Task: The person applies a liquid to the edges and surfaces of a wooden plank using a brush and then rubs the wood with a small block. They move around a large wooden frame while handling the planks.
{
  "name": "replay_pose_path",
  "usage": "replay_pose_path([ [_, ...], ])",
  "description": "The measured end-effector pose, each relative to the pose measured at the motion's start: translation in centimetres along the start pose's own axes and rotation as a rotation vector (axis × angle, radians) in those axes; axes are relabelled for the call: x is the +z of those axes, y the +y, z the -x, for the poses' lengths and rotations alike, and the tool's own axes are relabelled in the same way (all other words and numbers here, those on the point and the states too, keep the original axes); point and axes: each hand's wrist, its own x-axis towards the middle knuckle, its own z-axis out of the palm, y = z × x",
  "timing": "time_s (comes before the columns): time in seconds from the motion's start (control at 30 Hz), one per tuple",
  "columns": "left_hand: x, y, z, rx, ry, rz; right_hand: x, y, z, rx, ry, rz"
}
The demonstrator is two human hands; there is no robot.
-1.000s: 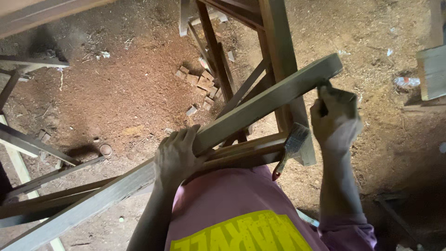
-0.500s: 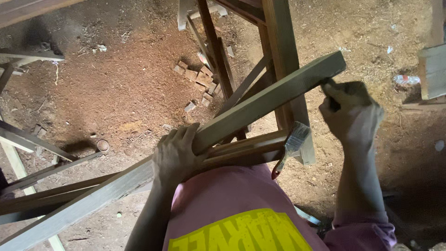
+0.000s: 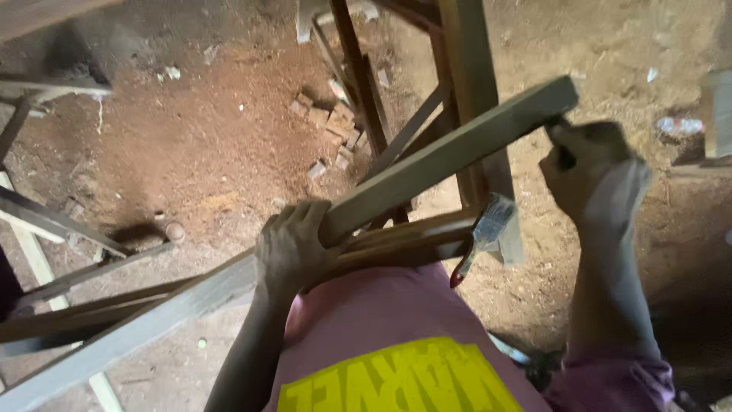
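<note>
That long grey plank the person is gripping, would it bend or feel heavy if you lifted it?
The long grey plank looks like squared timber with straight edges, so probably stiff, not floppy. The left hand wraps it mid-length while the right hand is at its far end, which suggests it is awkward single-handed. Flat faces mean it likely won't roll.

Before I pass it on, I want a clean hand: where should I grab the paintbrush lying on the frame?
Take the paintbrush by its red handle end, reaching from below on your side. It lies slanted on the frame, bristles up and away, handle tip poking free toward you, likely the clean part.
</note>
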Motion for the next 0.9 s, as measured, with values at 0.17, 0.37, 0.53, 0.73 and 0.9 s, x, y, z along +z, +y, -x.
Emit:
replay_pose_path([
  [0.17,0.2,-0.3,0.1,-0.017,-0.057,-0.035,-0.2,-2.2,0.2,-0.159,0.133,-0.07],
  [0.37,0.5,-0.6,0.1,0.016,-0.049,-0.051,0.1,-3.7,0.9,-0.079,0.082,0.006],
  [0.53,0.5,-0.7,-0.1,-0.058,-0.167,-0.063,-0.7,-3.9,0.6,-0.139,-0.007,-0.07],
  [0.73,0.2,-0.4,0.1,-0.036,-0.106,-0.071,-0.6,-4.4,0.9,-0.149,0.049,-0.271],
  [0.9,0.1,-0.3,0.3,-0.029,-0.119,-0.066,-0.8,-3.5,0.3,-0.045,-0.062,-0.241],
])
